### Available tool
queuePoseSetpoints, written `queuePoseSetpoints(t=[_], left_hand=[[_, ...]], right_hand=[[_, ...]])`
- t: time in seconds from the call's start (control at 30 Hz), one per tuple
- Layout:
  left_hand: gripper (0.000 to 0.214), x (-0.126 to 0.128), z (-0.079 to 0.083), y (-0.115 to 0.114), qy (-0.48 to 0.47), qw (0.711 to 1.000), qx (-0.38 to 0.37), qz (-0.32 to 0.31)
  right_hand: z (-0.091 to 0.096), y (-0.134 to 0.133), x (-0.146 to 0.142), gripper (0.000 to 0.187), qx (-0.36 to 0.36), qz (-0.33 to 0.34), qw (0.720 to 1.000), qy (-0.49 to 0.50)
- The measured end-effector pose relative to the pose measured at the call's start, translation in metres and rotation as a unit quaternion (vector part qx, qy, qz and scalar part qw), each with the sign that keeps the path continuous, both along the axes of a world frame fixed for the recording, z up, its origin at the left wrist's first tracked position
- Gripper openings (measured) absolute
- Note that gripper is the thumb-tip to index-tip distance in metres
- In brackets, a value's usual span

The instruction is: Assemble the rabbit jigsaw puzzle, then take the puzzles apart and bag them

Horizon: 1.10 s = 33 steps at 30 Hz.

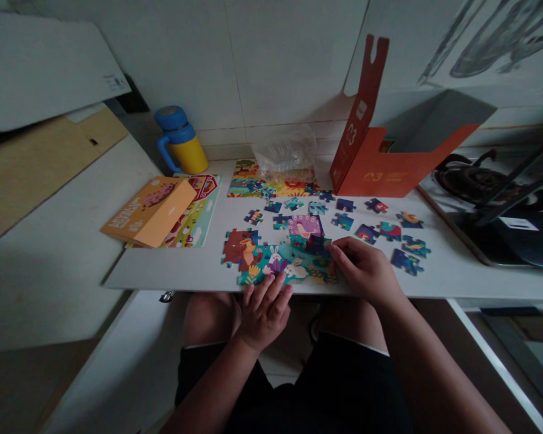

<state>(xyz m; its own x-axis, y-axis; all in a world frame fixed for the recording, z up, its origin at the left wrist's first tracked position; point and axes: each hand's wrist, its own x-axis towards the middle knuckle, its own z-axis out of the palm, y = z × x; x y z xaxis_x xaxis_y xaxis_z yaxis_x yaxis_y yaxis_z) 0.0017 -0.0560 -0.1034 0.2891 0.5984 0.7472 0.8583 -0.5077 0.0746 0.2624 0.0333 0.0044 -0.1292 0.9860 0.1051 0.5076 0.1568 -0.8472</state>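
A partly joined jigsaw puzzle [271, 259] with rabbits, a fox-like animal and a pink bird lies at the counter's front edge. My left hand [266, 307] rests with fingers spread on its lower edge, below the rabbits. At the puzzle's right side, my right hand [362, 265] pinches a dark blue puzzle piece [320, 246] between thumb and forefinger. That piece lies over the joined part; whether it is locked in is unclear. Loose puzzle pieces [390, 231] are scattered to the right, and several more, such as a teal piece [294, 204], lie behind.
An orange-red box [384, 163] stands open at the back. Crumpled clear plastic [287, 154] lies on a picture sheet [244, 181]. To the left are an orange carton [156, 211] and a blue-yellow mug [185, 144]. A gas stove [489, 205] sits at the right.
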Motion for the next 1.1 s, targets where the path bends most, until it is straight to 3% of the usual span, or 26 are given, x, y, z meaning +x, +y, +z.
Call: queuePoseSetpoints(t=[0.8, 1.1], left_hand=[[0.071, 0.0007, 0.0038, 0.0009, -0.001, 1.0, 0.004, 0.0], [0.063, 0.0014, 0.0055, 0.0014, -0.007, 1.0, 0.008, 0.0]], right_hand=[[0.0055, -0.0006, -0.0027, 0.041, 0.01, 0.001, 0.999, -0.035], [0.0083, -0.0022, -0.0046, 0.041, 0.015, -0.002, 0.999, -0.04]])
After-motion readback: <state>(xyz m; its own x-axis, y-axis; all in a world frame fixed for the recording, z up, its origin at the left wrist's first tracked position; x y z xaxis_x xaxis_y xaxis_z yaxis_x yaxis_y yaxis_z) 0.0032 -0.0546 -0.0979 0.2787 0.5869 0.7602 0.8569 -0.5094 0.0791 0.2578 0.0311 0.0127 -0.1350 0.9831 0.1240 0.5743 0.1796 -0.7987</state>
